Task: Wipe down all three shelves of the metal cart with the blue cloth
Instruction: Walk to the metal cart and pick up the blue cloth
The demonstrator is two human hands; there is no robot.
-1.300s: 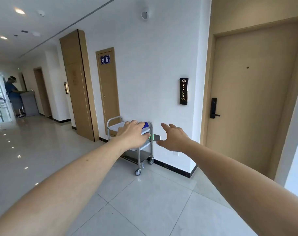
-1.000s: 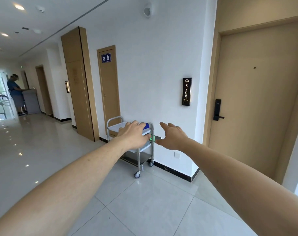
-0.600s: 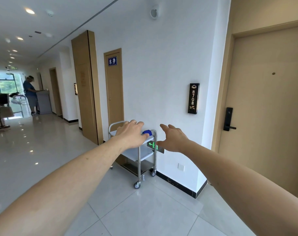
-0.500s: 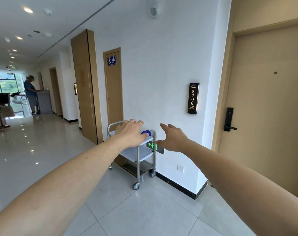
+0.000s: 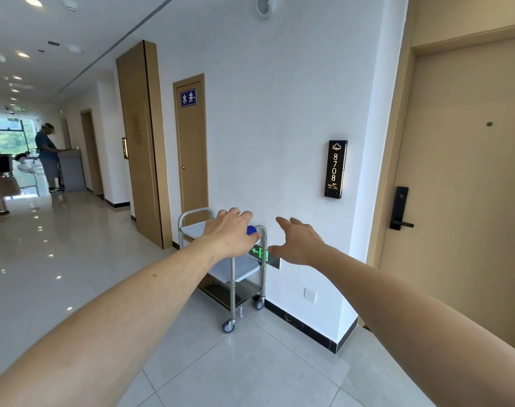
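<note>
Fingers of the left hand are loosely curled, palm down, with nothing visibly gripped; fingers of the right hand are spread open and empty. Both arms are stretched forward at full reach toward the metal cart, which stands against the white wall on a grey tiled floor — well ahead of the person, hands overlapping it in view only. The blue cloth lies on the cart's top shelf at its near right corner, partly hidden behind the left hand. Middle and bottom shelves are visible below, nothing seen on them. A lit green exit sign sits low on the wall just beside the cart. Room plate 8708 hangs to the right, next to a tan door. A second person stands far down the corridor.
</note>
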